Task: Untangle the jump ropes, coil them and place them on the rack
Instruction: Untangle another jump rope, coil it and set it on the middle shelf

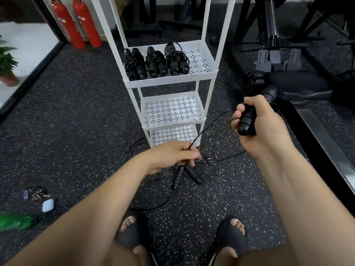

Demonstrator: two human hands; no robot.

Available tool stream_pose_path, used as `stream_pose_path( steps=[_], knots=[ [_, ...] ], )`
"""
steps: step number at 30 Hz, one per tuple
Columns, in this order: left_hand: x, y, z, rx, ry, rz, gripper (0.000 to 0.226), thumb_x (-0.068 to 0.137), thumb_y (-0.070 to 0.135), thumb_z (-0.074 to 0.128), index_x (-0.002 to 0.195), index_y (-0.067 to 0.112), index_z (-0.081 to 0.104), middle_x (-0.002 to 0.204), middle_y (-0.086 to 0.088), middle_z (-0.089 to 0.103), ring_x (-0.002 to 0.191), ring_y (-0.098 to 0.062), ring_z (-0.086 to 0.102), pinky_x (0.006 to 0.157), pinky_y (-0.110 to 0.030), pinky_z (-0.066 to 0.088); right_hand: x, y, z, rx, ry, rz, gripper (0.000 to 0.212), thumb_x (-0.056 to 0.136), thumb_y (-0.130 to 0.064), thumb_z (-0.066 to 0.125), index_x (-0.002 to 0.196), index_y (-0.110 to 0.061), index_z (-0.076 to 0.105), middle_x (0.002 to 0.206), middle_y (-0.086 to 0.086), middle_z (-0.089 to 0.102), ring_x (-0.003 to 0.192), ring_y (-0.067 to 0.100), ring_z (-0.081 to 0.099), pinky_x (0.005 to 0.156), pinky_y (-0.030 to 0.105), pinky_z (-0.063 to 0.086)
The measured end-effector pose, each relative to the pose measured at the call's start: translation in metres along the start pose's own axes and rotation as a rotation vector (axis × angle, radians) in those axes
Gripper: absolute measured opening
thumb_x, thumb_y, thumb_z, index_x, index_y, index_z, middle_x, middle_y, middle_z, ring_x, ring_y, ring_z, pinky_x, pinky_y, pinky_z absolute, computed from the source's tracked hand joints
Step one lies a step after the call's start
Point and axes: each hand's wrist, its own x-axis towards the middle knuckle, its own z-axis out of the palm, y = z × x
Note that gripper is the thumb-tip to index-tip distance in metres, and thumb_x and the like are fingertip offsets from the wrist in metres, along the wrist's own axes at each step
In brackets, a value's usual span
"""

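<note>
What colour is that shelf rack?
The rack is white, its shelves punched with diamond patterns; head view.

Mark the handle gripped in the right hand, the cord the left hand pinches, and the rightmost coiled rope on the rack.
Gripped handle (246,122): head view, its ribbed lower half.
Pinched cord (199,133): head view, the taut stretch above the pinch.
Rightmost coiled rope (176,60): head view, middle of the coil.

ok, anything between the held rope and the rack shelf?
Nothing visible. The shelf is bare on its right, beside three coiled ropes. But the cord pinched by the left hand runs into the floor tangle.
</note>
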Motion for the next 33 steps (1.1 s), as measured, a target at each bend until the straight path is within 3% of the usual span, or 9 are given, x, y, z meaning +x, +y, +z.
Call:
stream_pose_path(
  steps=[2, 5, 9, 16, 19, 23, 27, 30, 33],
  knots=[
    [-0.001, -0.003, -0.006, 0.033, 0.029, -0.016, 0.019, 0.106, 0.033, 0.062, 0.115, 0.024, 0.076, 0.096, 0.019, 0.079, 0.100, -0.005, 0.068, 0.108, -0.038, 0.046, 0.006, -0.005, -0.005, 0.037, 0.025, -0.010, 0.012, 0.098, -0.011, 0.065, 0.092, -0.013, 0.055, 0.073, 0.001, 0.062, 0.059, 0.013, 0.056, 0.054, 0.022, 0.044],
    [-0.001, -0.012, -0.018, 0.078, 0.051, -0.064, 0.017, 0.108, 0.030, 0.060, 0.113, 0.029, 0.076, 0.107, 0.014, 0.080, 0.116, -0.011, 0.069, 0.118, -0.046, 0.041, 0.012, -0.010, -0.013, 0.080, 0.052, -0.022, 0.012, 0.098, -0.012, 0.065, 0.094, -0.014, 0.054, 0.074, 0.001, 0.063, 0.060, 0.013, 0.058, 0.056, 0.022, 0.045],
    [-0.006, -0.018, -0.029, 0.126, 0.117, -0.085, 0.020, 0.110, 0.033, 0.057, 0.115, 0.029, 0.076, 0.104, 0.013, 0.081, 0.113, -0.018, 0.073, 0.112, -0.048, 0.051, 0.016, -0.009, -0.018, 0.124, 0.062, -0.007, 0.014, 0.098, -0.015, 0.070, 0.096, -0.013, 0.056, 0.074, 0.000, 0.064, 0.061, 0.012, 0.059, 0.057, 0.022, 0.046],
    [-0.015, 0.005, -0.030, -0.003, 0.277, 0.113, 0.024, 0.113, 0.032, 0.049, 0.118, 0.030, 0.073, 0.101, 0.008, 0.081, 0.102, -0.011, 0.076, 0.103, -0.044, 0.058, 0.009, 0.008, -0.009, 0.008, 0.001, 0.011, 0.026, 0.084, -0.017, 0.091, 0.091, -0.019, 0.066, 0.073, -0.004, 0.062, 0.060, 0.009, 0.056, 0.059, 0.023, 0.047],
    [-0.023, 0.022, -0.028, -0.090, 0.312, 0.221, 0.027, 0.115, 0.030, 0.047, 0.118, 0.024, 0.073, 0.100, 0.002, 0.081, 0.096, -0.016, 0.078, 0.088, -0.043, 0.058, 0.003, 0.019, -0.004, -0.090, -0.068, 0.052, 0.039, 0.076, -0.015, 0.093, 0.102, -0.015, 0.064, 0.072, -0.003, 0.064, 0.060, 0.011, 0.057, 0.056, 0.025, 0.049],
    [-0.030, 0.045, -0.025, -0.180, 0.334, 0.327, 0.028, 0.116, 0.027, 0.046, 0.116, 0.016, 0.072, 0.098, -0.007, 0.080, 0.085, -0.022, 0.078, 0.065, -0.030, 0.045, -0.008, 0.039, 0.004, -0.358, -0.198, 0.078, 0.050, 0.068, -0.011, 0.097, 0.106, -0.011, 0.064, 0.080, 0.003, 0.067, 0.061, 0.014, 0.057, 0.059, 0.030, 0.049],
    [-0.032, 0.057, -0.022, -0.174, 0.378, 0.382, 0.028, 0.115, 0.024, 0.048, 0.113, 0.013, 0.073, 0.091, -0.013, 0.079, 0.075, -0.018, 0.075, 0.062, -0.030, 0.043, -0.014, 0.048, 0.008, -0.376, -0.265, 0.099, 0.033, 0.083, -0.008, 0.088, 0.106, -0.009, 0.065, 0.076, 0.003, 0.063, 0.060, 0.014, 0.054, 0.056, 0.027, 0.048],
    [-0.032, 0.060, -0.022, -0.185, 0.420, 0.396, 0.027, 0.114, 0.024, 0.049, 0.113, 0.012, 0.073, 0.088, -0.008, 0.079, 0.073, -0.015, 0.071, 0.061, -0.028, 0.043, -0.017, 0.051, 0.010, -0.282, -0.325, 0.158, 0.026, 0.088, -0.007, 0.083, 0.108, -0.006, 0.065, 0.072, 0.002, 0.060, 0.061, 0.012, 0.050, 0.055, 0.024, 0.046],
    [-0.032, 0.064, -0.024, -0.228, 0.461, 0.422, 0.029, 0.114, 0.026, 0.049, 0.112, 0.009, 0.072, 0.091, -0.003, 0.081, 0.075, -0.011, 0.067, 0.062, -0.025, 0.044, -0.023, 0.056, 0.011, -0.352, -0.372, 0.161, 0.021, 0.088, -0.002, 0.082, 0.102, -0.007, 0.067, 0.071, 0.003, 0.060, 0.060, 0.013, 0.051, 0.057, 0.025, 0.045]
  ],
)
